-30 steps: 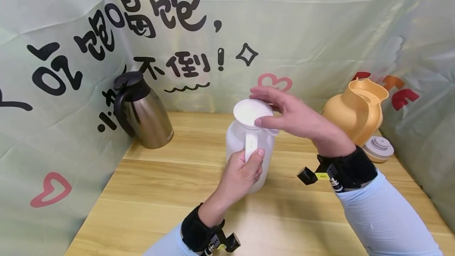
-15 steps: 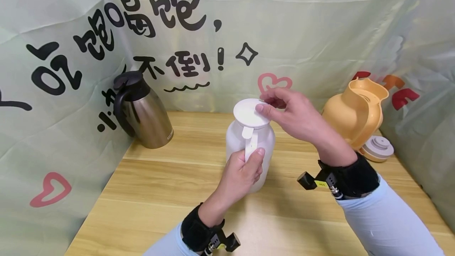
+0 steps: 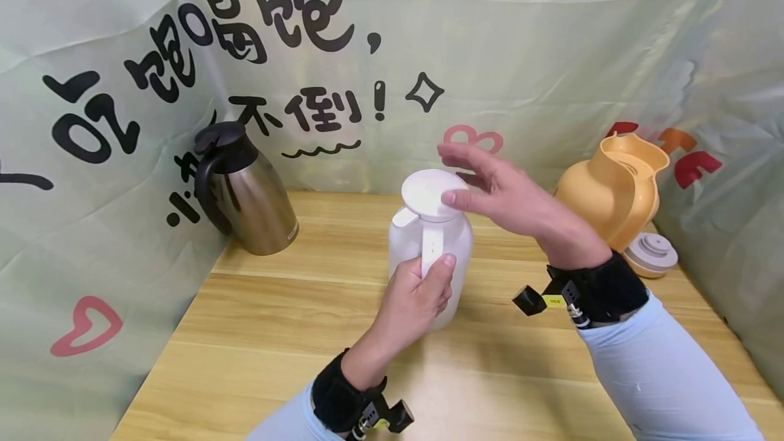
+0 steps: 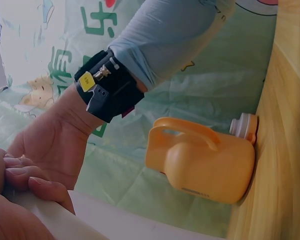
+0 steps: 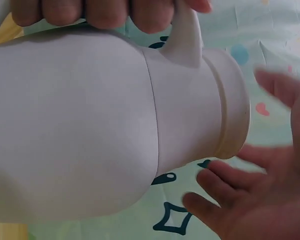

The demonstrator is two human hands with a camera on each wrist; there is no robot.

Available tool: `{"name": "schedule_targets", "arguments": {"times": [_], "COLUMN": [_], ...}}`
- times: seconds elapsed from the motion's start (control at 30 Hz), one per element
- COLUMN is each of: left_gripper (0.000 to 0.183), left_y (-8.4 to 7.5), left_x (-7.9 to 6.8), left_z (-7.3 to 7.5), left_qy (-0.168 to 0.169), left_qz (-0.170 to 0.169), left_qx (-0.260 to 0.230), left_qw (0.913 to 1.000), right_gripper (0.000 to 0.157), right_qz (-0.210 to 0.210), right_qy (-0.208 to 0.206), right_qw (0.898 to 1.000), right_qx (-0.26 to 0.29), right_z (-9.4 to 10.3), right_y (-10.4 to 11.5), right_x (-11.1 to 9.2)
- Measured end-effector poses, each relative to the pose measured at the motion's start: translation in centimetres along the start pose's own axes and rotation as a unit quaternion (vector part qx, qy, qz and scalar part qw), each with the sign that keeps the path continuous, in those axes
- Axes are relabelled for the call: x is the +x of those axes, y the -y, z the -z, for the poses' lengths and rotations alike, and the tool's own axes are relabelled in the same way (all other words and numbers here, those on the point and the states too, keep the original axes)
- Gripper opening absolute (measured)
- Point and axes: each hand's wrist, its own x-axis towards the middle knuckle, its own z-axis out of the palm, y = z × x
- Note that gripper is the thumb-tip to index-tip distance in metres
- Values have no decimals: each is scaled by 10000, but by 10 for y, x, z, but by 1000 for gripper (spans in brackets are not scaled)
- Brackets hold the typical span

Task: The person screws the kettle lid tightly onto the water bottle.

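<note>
A white thermos jug stands on the wooden table in the middle of the head view. My left hand grips its handle, with curled fingers wrapped round it in the right wrist view. On the jug's neck sits a round white lid whose small tab points to the left of the handle. My right hand is at the lid's right side, fingers spread and thumb overlapping the lid's edge. In the right wrist view, the spread fingers and thumb stand around the lid, apart from its rim.
A steel thermos jug with a black handle and top stands at the back left. To the right is a yellow thermos jug, with a grey-white stopper beside it. Printed cloth encloses the table's back and sides.
The lid has turned clockwise: its tab went from the right, past the handle, to the left. My right fingers closed in on the lid, then spread again. My left hand stayed put.
</note>
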Motion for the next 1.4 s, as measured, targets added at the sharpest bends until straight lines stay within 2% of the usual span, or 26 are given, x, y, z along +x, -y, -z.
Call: {"name": "schedule_targets", "arguments": {"times": [0.1,0.23,0.4,0.47,0.63,0.77,0.87,1.03,1.2,1.27,1.4], "left_gripper": [45,44,43,43,43,43,42,41,44,45,45], "left_y": [0,-1,-1,-1,-1,0,0,0,0,0,0], "left_x": [0,0,0,0,0,1,0,0,0,0,0], "left_z": [0,1,1,2,1,1,1,1,1,1,0], "left_qy": [23,42,79,80,60,60,55,27,13,2,-26], "left_qz": [-10,-36,-75,-83,-46,-19,-22,-43,-52,-22,24], "left_qx": [2,8,8,9,11,1,10,71,128,127,111], "left_qw": [10000,10000,9999,9999,10000,10000,10000,10000,9999,9999,9999], "right_gripper": [72,73,73,76,82,87,90,84,77,72,67], "right_qz": [235,410,466,533,726,642,451,320,359,432,535], "right_qy": [597,767,195,-182,-871,-1132,-1099,-620,-143,-72,-179], "right_qw": [9978,9960,9976,9944,9821,9753,9758,9866,9966,9981,9984], "right_qx": [143,215,-484,-899,-1503,-1783,-1838,-1475,-733,-427,-91], "right_z": [0,-1,-7,-12,-26,-34,-36,-30,-23,-21,-21], "right_y": [-2,-4,-6,-7,-8,-9,-8,-5,-5,-6,-9], "right_x": [0,0,-1,-2,-4,-7,-10,-12,-11,-10,-10]}}
